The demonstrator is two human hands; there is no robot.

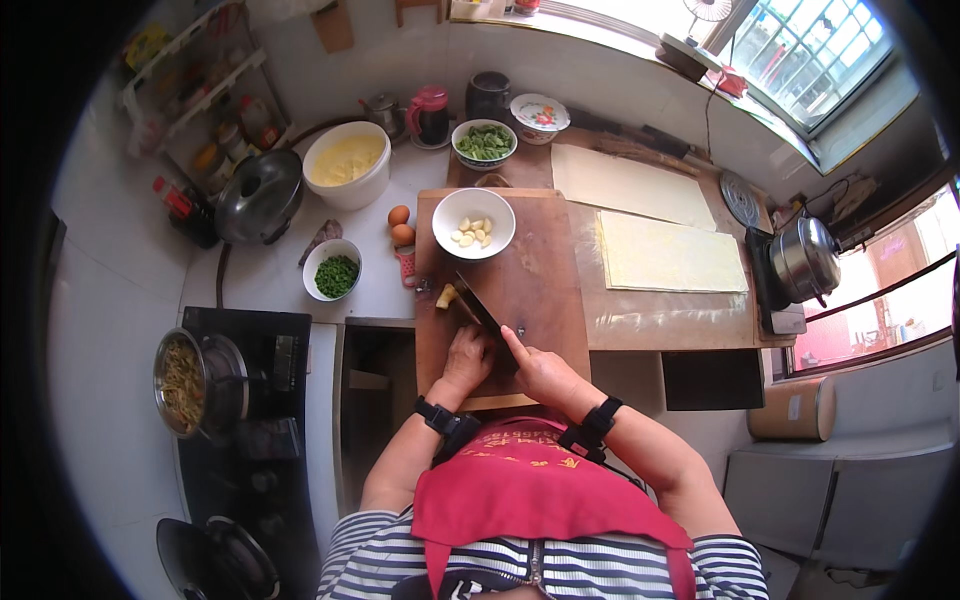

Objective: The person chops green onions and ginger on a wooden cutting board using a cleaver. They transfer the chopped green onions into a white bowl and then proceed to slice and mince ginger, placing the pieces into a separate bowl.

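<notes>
My right hand (pixel 551 379) grips a dark-bladed kitchen knife (pixel 480 306), its index finger laid along the spine. The blade points away and to the left over a wooden cutting board (pixel 517 300). My left hand (pixel 469 356) rests on the board with fingers curled, close to the blade's left side. Whether anything sits under those fingers is hidden. Just beyond it, left of the blade, lies a knobby yellow piece that looks like ginger (pixel 446 296). At the board's far end stands a white bowl (pixel 442 206) of peeled garlic cloves (pixel 474 231).
Left of the board are two brown eggs (pixel 401 225), a red-handled peeler (pixel 406 268) and a bowl of chopped greens (pixel 336 276). Leafy greens (pixel 484 142) fill a bowl behind. Pale stacked sheets (pixel 671 251) lie right; a steel pot (pixel 804 259) stands beyond. A cooktop (pixel 277 322) is at left.
</notes>
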